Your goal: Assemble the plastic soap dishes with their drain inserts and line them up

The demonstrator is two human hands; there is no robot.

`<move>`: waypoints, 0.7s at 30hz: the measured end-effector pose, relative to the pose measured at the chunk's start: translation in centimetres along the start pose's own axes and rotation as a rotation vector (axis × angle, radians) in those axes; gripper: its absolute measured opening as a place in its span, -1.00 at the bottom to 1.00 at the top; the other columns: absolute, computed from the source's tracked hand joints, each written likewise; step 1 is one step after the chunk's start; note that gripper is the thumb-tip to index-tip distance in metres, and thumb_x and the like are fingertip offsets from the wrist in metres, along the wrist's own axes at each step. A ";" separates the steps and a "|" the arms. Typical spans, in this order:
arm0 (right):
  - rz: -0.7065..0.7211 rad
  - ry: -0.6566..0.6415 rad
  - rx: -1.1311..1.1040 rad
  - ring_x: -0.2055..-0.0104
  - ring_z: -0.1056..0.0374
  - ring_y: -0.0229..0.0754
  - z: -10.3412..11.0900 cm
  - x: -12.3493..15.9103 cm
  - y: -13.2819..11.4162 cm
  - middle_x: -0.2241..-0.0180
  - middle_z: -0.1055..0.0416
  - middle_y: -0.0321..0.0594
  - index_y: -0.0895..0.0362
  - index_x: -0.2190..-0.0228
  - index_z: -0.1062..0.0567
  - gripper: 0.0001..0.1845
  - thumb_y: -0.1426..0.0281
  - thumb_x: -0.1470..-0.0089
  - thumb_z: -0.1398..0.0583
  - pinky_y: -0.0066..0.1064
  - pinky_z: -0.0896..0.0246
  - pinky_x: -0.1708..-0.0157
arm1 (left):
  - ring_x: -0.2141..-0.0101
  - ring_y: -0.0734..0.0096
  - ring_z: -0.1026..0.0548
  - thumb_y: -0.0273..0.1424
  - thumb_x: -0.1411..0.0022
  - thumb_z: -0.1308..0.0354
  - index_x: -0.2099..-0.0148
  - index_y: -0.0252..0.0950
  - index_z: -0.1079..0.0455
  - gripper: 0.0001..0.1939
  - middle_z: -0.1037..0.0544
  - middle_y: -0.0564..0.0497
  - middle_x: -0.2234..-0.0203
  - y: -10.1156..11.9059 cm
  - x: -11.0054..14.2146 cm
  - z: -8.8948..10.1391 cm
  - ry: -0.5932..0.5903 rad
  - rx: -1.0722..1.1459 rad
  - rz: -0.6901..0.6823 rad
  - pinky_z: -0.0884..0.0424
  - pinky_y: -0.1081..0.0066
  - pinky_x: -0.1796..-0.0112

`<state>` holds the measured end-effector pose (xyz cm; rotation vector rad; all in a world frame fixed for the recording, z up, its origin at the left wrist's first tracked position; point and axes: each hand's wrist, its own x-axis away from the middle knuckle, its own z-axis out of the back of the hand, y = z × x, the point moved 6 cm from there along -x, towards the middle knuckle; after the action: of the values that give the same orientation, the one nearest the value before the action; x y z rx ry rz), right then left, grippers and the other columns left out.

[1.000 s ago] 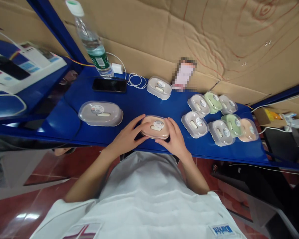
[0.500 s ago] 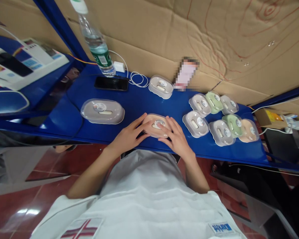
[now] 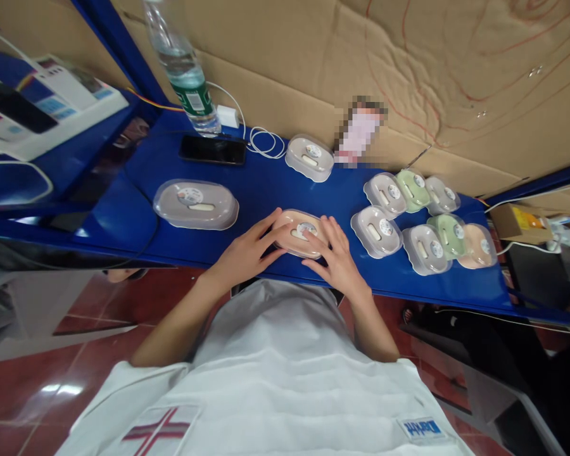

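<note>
Between my two hands a peach oval plastic box (image 3: pixel 292 244) with a see-through lid lies on the blue table (image 3: pixel 270 187). A round printed sticker and a pale oblong piece show on its lid. My left hand (image 3: pixel 249 250) grips its left end, the index finger reaching over the lid and the thumb at the near edge. On the right end, my right hand (image 3: pixel 335 256) has one finger on the sticker and the others along the side. A larger grey box (image 3: pixel 197 206) of similar make sits left of my left hand.
Several grey, green and peach lidded boxes (image 3: pixel 377 232) cluster on the right. Another grey box (image 3: pixel 308 158) stands at the back, beside a blurred-out upright screen (image 3: pixel 361 132). A black phone (image 3: pixel 212 150), a water bottle (image 3: pixel 194 95) and a coiled white cable (image 3: pixel 266 143) are back left.
The view has shifted slightly, so the table and boxes appear a little higher. Both hands keep nearly the same hold on the peach box.
</note>
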<state>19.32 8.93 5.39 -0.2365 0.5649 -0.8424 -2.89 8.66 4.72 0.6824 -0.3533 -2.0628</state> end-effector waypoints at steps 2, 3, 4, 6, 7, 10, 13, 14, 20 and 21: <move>-0.012 0.095 0.057 -0.52 -0.16 0.25 0.7 0.6 -0.1 -0.42 -0.32 0.03 -0.05 -0.30 -0.52 -0.45 0.13 -0.36 -0.34 0.28 -0.17 -0.43 | -0.50 -0.02 -0.23 -0.21 -0.59 -0.11 -0.53 -0.17 -0.21 -0.43 -0.13 -0.26 -0.56 0.3 0.3 0.7 0.046 -0.026 -0.065 -0.39 -0.01 -0.37; -0.010 0.137 0.069 -0.40 -0.35 0.21 1.0 0.9 -0.2 -0.27 -0.48 0.03 -0.03 -0.21 -0.59 -0.55 0.13 -0.37 -0.33 0.20 -0.31 -0.34 | -0.49 -0.04 -0.24 -0.23 -0.57 -0.15 -0.52 -0.15 -0.23 -0.43 -0.16 -0.26 -0.54 0.4 0.7 1.4 0.087 -0.045 -0.097 -0.37 -0.05 -0.38; 0.002 0.165 0.064 -0.21 -0.52 0.13 1.2 1.3 -0.3 -0.09 -0.60 -0.02 -0.02 -0.09 -0.66 -0.66 0.15 -0.38 -0.32 0.09 -0.43 -0.22 | -0.47 -0.05 -0.28 -0.26 -0.54 -0.20 -0.49 -0.12 -0.27 -0.44 -0.23 -0.24 -0.51 0.3 1.1 2.4 0.146 -0.070 -0.113 -0.37 -0.08 -0.38; 0.047 0.147 0.017 0.18 -0.61 -0.04 1.1 1.8 -0.8 0.25 -0.67 -0.17 -0.02 0.12 -0.71 -0.78 0.19 -0.42 -0.27 -0.10 -0.52 0.04 | -0.39 -0.06 -0.40 -0.31 -0.48 -0.27 -0.41 -0.05 -0.37 -0.49 -0.40 -0.15 -0.41 -0.6 2.3 4.9 0.313 -0.140 -0.063 -0.37 -0.14 -0.36; 0.068 0.107 -0.012 0.29 -0.59 -0.09 0.9 1.9 -1.0 0.33 -0.66 -0.22 -0.02 0.16 -0.71 -0.77 0.21 -0.43 -0.24 -0.15 -0.52 0.12 | -0.35 -0.07 -0.44 -0.32 -0.47 -0.28 -0.37 -0.04 -0.41 -0.53 -0.45 -0.11 -0.36 -1.3 3.1 6.3 0.407 -0.183 0.006 -0.37 -0.19 -0.34; 0.075 -0.030 -0.038 0.09 -0.65 -0.05 -0.1 1.3 -1.3 0.07 -0.71 -0.13 0.00 -0.09 -0.65 -0.68 0.19 -0.46 -0.21 -0.14 -0.52 0.00 | -0.33 -0.12 -0.43 -0.26 -0.52 -0.20 -0.33 -0.08 -0.44 -0.60 -0.47 -0.04 -0.32 -4.0 4.9 9.3 0.552 -0.284 0.265 -0.35 -0.28 -0.27; 0.046 -0.089 0.014 -0.32 -0.47 0.09 -0.7 0.3 -1.2 -0.35 -0.45 0.06 0.07 -0.34 -0.47 -0.47 0.14 -0.48 -0.20 0.00 -0.41 -0.26 | -0.31 -0.16 -0.42 -0.18 -0.55 -0.15 -0.33 -0.17 -0.43 -0.59 -0.45 -0.09 -0.32 -6.1 5.4 9.7 0.544 -0.355 0.419 -0.33 -0.29 -0.23; 0.040 -0.104 0.022 -0.36 -0.42 0.09 -0.9 0.1 -1.2 -0.38 -0.41 0.05 0.07 -0.34 -0.47 -0.48 0.15 -0.49 -0.19 0.04 -0.37 -0.30 | -0.29 -0.17 -0.44 -0.17 -0.54 -0.17 -0.31 -0.20 -0.44 -0.58 -0.46 -0.14 -0.31 -6.5 5.3 9.6 0.539 -0.377 0.433 -0.34 -0.26 -0.23; 0.001 -0.147 -0.020 -0.34 -0.43 0.04 -1.4 0.0 -0.7 -0.28 -0.52 -0.05 0.01 -0.20 -0.58 -0.64 0.23 -0.50 -0.19 0.04 -0.35 -0.31 | -0.17 -0.11 -0.51 -0.18 -0.49 -0.24 -0.23 -0.19 -0.50 -0.64 -0.55 -0.20 -0.19 -6.1 4.0 8.1 0.467 -0.428 0.342 -0.42 -0.05 -0.14; -0.001 -0.147 -0.026 -0.34 -0.43 0.04 -1.4 0.0 -0.6 -0.28 -0.52 -0.05 0.01 -0.20 -0.59 -0.65 0.24 -0.50 -0.18 0.03 -0.36 -0.31 | -0.16 -0.12 -0.51 -0.17 -0.48 -0.25 -0.23 -0.16 -0.51 -0.63 -0.56 -0.19 -0.18 -5.6 3.8 7.9 0.435 -0.421 0.322 -0.41 -0.04 -0.13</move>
<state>18.15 8.54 4.49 -0.3198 0.4387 -0.8119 -13.08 8.44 7.08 0.7334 0.2061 -1.5613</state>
